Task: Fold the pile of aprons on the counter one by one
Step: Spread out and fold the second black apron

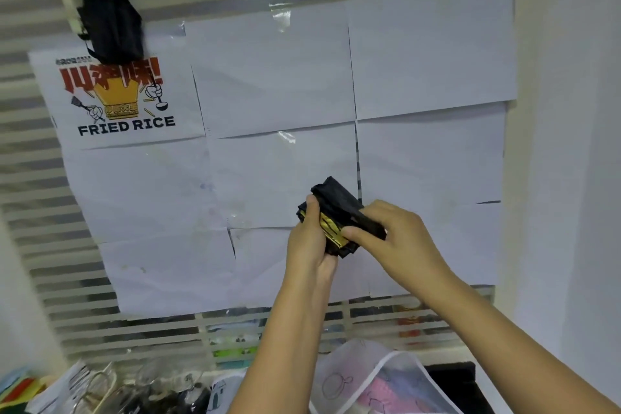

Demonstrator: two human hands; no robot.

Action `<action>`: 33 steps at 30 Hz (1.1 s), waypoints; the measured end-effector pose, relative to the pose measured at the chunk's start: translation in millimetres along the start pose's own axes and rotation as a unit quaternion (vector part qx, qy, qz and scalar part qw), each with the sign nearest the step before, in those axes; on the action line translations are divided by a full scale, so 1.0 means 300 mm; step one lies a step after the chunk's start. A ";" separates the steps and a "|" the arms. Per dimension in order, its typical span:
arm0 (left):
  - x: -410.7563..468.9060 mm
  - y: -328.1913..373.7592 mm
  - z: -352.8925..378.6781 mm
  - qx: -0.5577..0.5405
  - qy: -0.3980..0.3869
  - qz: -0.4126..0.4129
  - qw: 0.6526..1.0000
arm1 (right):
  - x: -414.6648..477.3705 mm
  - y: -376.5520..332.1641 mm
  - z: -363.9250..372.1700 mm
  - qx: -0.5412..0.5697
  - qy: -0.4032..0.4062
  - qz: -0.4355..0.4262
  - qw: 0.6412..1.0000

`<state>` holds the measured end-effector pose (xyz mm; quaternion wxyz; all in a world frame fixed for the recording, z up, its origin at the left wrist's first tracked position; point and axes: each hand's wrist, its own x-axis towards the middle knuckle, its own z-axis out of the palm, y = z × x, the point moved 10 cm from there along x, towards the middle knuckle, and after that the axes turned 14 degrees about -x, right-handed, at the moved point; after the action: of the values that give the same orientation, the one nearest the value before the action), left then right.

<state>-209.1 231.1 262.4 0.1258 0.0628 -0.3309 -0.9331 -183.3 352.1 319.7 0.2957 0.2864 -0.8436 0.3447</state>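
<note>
A black apron (336,198) with a gold printed patch, folded into a small tight bundle, is held up in the air in front of the paper-covered wall. My left hand (311,239) grips its left side, thumb pressed along the edge. My right hand (386,232) clamps the right side, thumb on the gold patch. Both forearms reach up from the lower right. Below, a translucent white apron (366,376) with a printed drawing lies on the counter over pink and blue cloth.
A black bag (111,27) hangs at the upper left over a "FRIED RICE" poster (117,101). White paper sheets (279,94) cover the slatted window. Clutter of packets and metal rings (111,386) sits at the bottom left. A dark box (453,380) stands at the bottom right.
</note>
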 end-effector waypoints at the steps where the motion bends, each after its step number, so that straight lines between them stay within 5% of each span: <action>1: 0.005 0.017 0.028 -0.019 -0.001 0.008 1.000 | 0.011 -0.002 -0.046 0.037 0.049 -0.008 0.998; 4: 0.023 0.087 0.110 -0.098 -0.002 0.018 0.995 | 0.060 0.000 -0.142 0.156 0.098 -0.008 0.983; 8: 0.036 0.139 0.218 -0.212 -0.021 -0.043 0.976 | 0.136 -0.022 -0.164 0.262 -0.014 -0.038 0.964; 14: 0.058 0.155 0.217 -0.280 -0.015 -0.015 0.960 | 0.153 -0.128 -0.132 0.040 0.046 -0.170 0.984; 18: 0.073 0.135 0.198 -0.318 0.009 -0.081 0.945 | 0.197 -0.054 -0.125 0.120 0.026 -0.073 0.990; 27: 0.086 0.317 0.276 -0.132 -0.142 0.007 0.981 | 0.357 -0.132 -0.137 0.059 -0.003 -0.048 0.997; 33: 0.144 0.449 0.299 0.137 -0.275 0.031 0.951 | 0.489 -0.177 -0.246 0.059 -0.068 -0.069 0.994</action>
<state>-242.5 172.2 415.7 0.0490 -0.1901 -0.4791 -0.8555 -221.4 334.7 487.1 0.2439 0.3836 -0.8182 0.3521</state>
